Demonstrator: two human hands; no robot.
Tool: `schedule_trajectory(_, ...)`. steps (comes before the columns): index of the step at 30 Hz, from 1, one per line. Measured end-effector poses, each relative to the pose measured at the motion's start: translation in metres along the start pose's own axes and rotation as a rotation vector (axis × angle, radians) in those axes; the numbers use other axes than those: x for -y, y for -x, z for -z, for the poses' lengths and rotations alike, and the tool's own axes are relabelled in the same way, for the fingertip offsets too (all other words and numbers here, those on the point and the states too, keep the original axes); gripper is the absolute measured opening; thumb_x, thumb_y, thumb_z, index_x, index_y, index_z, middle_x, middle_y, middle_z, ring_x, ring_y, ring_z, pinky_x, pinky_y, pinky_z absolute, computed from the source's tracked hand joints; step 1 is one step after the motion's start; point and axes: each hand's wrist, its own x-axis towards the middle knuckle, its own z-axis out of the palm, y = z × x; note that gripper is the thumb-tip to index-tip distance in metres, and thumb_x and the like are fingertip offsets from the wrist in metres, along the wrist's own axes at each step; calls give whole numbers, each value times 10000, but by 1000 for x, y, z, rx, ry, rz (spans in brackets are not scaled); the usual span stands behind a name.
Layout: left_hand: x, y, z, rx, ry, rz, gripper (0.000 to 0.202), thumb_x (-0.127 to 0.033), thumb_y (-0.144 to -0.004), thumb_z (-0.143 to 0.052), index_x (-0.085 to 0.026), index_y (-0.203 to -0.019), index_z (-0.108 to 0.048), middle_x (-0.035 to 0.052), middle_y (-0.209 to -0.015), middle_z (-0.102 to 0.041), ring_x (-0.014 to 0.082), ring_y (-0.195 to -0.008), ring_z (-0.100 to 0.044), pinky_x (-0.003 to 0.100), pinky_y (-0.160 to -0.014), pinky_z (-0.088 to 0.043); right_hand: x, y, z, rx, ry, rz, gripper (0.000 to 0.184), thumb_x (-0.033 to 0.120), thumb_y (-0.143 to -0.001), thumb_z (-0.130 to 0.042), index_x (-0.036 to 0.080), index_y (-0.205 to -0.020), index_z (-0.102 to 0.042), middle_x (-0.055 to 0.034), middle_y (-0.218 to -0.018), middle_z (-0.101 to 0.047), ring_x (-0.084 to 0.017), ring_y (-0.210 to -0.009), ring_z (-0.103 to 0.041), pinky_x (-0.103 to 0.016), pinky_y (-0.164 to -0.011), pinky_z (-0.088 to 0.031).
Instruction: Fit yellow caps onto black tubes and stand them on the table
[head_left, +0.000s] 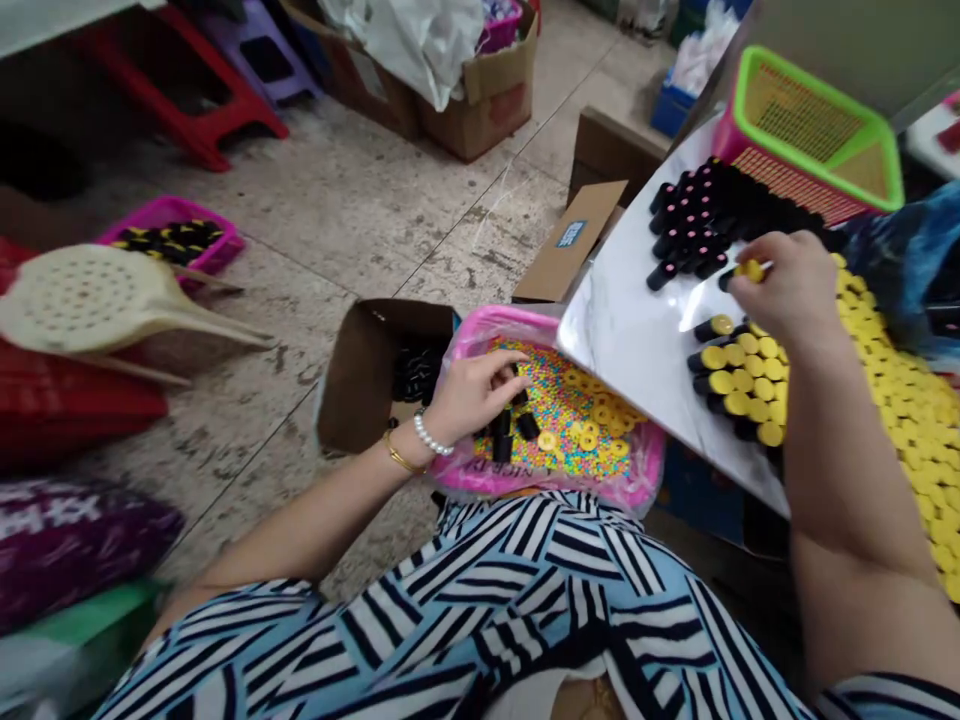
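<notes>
My left hand (474, 392), with a pearl bracelet on the wrist, reaches into a pink basket (495, 482) on my lap and closes its fingers on a small black tube among yellow caps (592, 432) and coloured beads. My right hand (784, 285) is over a tilted white board (637, 330) and pinches a black tube with a yellow cap (744, 272). Just below it lie rows of yellow-capped black tubes (739, 385). Black tubes with pink tips (694, 215) are stacked higher up the board.
An open cardboard box (367, 370) of black parts stands left of the basket. A green-rimmed pink basket (814, 135) sits at the board's top. On the floor are a cream stool (97, 300), a pink tray (169, 235), red stools and cartons.
</notes>
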Motion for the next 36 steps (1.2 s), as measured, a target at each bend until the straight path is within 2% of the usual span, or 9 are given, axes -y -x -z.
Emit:
schedule_trajectory(4,14,41,1,81,-90,52,284,-364,-942,-664,-181,-1156,-710,4,-780,-727,108,-612,-639,226,-636,-506,-68,-11,-22,254,1,132,135,329,-748,-757,292,-659,-663,25,-556,-503,-158,-571,-347,-352,-718,-362)
schedule_trajectory(7,12,56,-9,114,-169,-34,296,-370,-979,-616,-169,-1183,-691,45,-891,-746,141,-741,-688,252,-713,-530,-70,-5,-21,347,22,99,229,416,-799,-746,303,-625,-648,26,-507,-522,-154,-533,-343,-374,-722,-387)
schedule_trajectory(12,5,44,-15,121,-464,-110,284,-341,-1012,-546,-158,-1184,-679,92,-963,-715,199,-876,-677,301,-761,-515,-41,11,-16,408,37,61,302,607,-771,-750,320,-859,-709,-57,-746,-624,-257,-746,-536,-525,-861,-462)
schedule_trajectory(18,-6,26,-19,286,-676,73,322,-429,-1010,-528,-155,-1086,-680,88,-931,-678,206,-783,-648,298,-633,-449,-23,25,-11,427,155,152,341,615,-764,-738,311,-903,-674,-110,-977,-668,-375,-1023,-614,-709,-986,-411)
schedule_trajectory(22,-4,30,-23,397,-633,-135,237,-257,-1023,-489,-175,-1158,-665,104,-1069,-654,205,-891,-616,306,-716,-475,38,55,21,290,52,294,291,419,-892,-692,310,-1159,-653,-113,-1257,-650,-375,-1245,-560,-701,-1186,-214)
schedule_trajectory(25,3,30,-28,443,-644,-323,264,-189,-1009,-487,-185,-1202,-666,141,-1214,-608,251,-1078,-546,373,-875,-476,92,94,31,337,-141,367,335,344,-903,-687,283,-1228,-636,-114,-1263,-664,-375,-1301,-538,-685,-1196,-258)
schedule_trajectory(28,7,25,-34,493,-654,-385,246,-227,-1004,-514,-187,-1166,-694,142,-1183,-601,271,-1092,-511,411,-920,-450,128,140,12,519,-324,454,295,298,-941,-637,240,-1230,-643,-117,-1252,-681,-318,-1245,-592,-602,-1175,-381)
schedule_trajectory(30,9,20,-37,529,-651,-395,237,-231,-1001,-514,-170,-1128,-704,135,-1115,-612,270,-1056,-516,412,-904,-447,139,168,-8,615,-339,505,226,272,-968,-594,229,-1176,-671,-100,-1191,-711,-303,-1221,-609,-607,-1196,-356)
schedule_trajectory(36,10,14,-33,582,-633,-346,191,-136,-968,-504,-106,-1070,-663,122,-1001,-649,234,-941,-565,363,-845,-457,132,214,-33,480,-236,414,205,191,-980,-542,222,-1106,-702,-111,-1292,-679,-326,-1423,-449,-633,-1226,-270)
